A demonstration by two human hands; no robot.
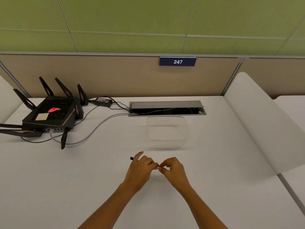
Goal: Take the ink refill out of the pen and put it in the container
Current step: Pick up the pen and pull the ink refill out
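My left hand (pixel 141 168) is closed around a dark pen (pixel 132 158); only its black end sticks out to the left past the fingers. My right hand (pixel 173 167) pinches the pen's other end between thumb and fingertips, right where the two hands meet. The pen's middle and the ink refill are hidden by my fingers. A clear, empty plastic container (pixel 167 131) stands on the white table just beyond my hands, a short way up and slightly right.
A black router (pixel 49 114) with several antennas sits at the left, its grey and black cables trailing to an open cable hatch (pixel 166 107) behind the container. A white padded divider (pixel 257 116) borders the table's right side.
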